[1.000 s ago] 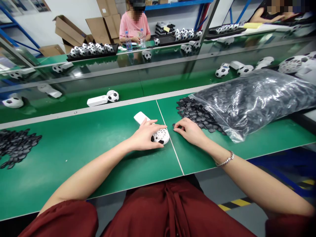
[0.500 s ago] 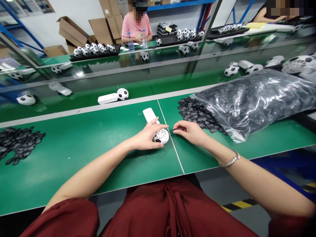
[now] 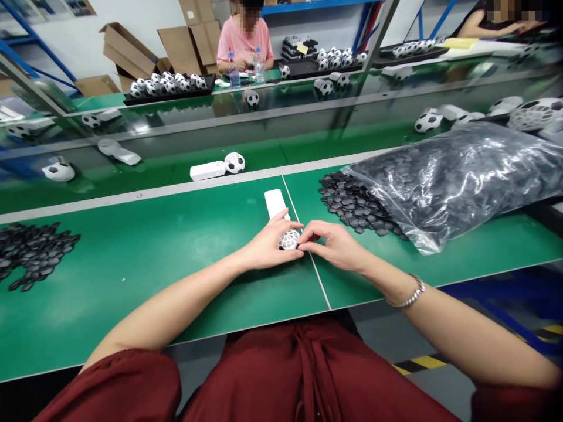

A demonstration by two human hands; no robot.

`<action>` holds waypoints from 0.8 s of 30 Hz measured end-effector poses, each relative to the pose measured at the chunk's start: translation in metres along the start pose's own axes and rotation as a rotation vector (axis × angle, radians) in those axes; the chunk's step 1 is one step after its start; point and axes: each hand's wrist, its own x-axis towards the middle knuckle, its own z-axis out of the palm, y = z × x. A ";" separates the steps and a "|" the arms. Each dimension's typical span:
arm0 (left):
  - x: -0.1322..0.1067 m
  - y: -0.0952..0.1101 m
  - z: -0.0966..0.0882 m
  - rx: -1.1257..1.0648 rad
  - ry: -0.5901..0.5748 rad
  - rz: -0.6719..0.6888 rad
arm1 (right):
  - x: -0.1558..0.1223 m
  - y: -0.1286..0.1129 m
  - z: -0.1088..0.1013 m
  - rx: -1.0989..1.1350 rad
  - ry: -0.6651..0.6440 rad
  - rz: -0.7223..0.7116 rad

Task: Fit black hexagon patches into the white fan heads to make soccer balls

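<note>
Head view: the fan [image 3: 288, 238] lies on the green table [image 3: 176, 252], its ball-shaped white lattice head towards the person and its white handle pointing away. The left hand [image 3: 264, 249] cups the head, fingers curled closed over it. The right hand [image 3: 336, 246] meets it from the right, fingertips bunched against the head; whether they hold anything cannot be determined. Beyond the right hand lie loose black pieces [image 3: 352, 202], spilling from a plastic bag [image 3: 453, 176].

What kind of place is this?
Probably a factory assembly line. Identical football-headed white units lie along the green conveyor belt and fill black trays behind. A bag spills black pieces onto the bench. The left hand holds another unit, with the right hand at its head.
</note>
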 end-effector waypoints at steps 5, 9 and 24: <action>0.000 0.001 0.005 -0.015 0.046 -0.023 | 0.001 0.000 0.005 0.112 0.002 0.096; 0.000 0.002 0.004 -0.031 0.041 -0.030 | 0.004 0.006 0.004 0.133 -0.034 0.136; -0.003 -0.003 -0.003 -0.045 -0.022 0.018 | 0.053 0.062 -0.059 -1.059 0.017 0.206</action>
